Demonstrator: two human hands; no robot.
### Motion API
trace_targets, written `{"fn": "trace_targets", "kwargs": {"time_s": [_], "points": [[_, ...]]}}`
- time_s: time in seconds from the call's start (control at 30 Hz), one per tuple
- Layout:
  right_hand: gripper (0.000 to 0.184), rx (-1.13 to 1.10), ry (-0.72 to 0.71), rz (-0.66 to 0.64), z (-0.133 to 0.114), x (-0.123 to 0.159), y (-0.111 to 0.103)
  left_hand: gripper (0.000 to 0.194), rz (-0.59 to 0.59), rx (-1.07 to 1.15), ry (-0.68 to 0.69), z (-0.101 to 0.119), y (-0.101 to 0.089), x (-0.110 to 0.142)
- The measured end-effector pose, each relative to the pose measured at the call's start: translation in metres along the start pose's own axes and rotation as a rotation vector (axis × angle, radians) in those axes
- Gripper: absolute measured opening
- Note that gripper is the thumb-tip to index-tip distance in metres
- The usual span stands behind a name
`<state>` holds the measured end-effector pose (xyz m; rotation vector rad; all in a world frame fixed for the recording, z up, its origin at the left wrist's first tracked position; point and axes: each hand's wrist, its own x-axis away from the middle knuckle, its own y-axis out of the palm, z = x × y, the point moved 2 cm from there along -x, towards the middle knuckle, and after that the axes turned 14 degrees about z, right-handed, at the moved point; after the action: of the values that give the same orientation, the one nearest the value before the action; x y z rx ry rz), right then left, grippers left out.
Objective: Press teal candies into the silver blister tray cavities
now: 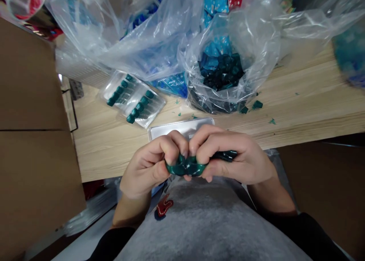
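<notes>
Both of my hands are closed on one glossy, dark green plastic piece (186,166), held in front of my body at the table's near edge. My left hand (149,164) pinches its left end between thumb and bent fingers. At the other end, my right hand (230,154) grips it the same way. A dark shiny part (226,155) pokes out between the right hand's fingers and thumb; whether it belongs to the same piece I cannot tell. Just beyond the hands lies a shallow silvery tray (159,131), partly covered by them.
A clear bag (253,75) of dark green pieces stands open behind the hands, with loose green bits (257,104) beside it. Left of it lies a clear blister tray (119,108) holding several green pieces. A large bag with blue items (168,82) is behind. Cardboard (34,139) borders the left.
</notes>
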<state>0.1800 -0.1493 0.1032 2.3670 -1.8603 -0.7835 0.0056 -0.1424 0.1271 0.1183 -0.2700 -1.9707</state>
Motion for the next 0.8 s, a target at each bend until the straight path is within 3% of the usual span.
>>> {"fn": "trace_targets", "kwargs": {"time_s": [0.13,0.47,0.53,0.6,0.73,0.8], "points": [[0.007,-0.205,0.102,0.034,0.004,0.002,0.003,0.029,-0.017,0.21,-0.032,-0.004,0.006,0.0],[0.004,-0.495,0.171,0.069,0.009,0.004,0.01,0.034,-0.098,0.4,-0.066,-0.009,0.014,-0.003],[0.003,-0.556,0.186,0.058,0.01,0.005,0.011,0.031,-0.067,0.312,0.01,-0.008,0.012,-0.001],[0.004,-0.558,0.208,0.054,0.009,0.005,0.009,0.024,0.015,0.076,0.148,-0.003,0.005,0.001],[0.007,-0.301,0.29,0.079,-0.003,0.003,0.004,0.024,0.137,-0.508,0.5,0.012,-0.007,0.004],[0.01,-0.206,0.325,0.058,-0.007,0.002,0.002,0.017,0.122,-0.607,0.583,0.017,-0.007,0.005]]}}
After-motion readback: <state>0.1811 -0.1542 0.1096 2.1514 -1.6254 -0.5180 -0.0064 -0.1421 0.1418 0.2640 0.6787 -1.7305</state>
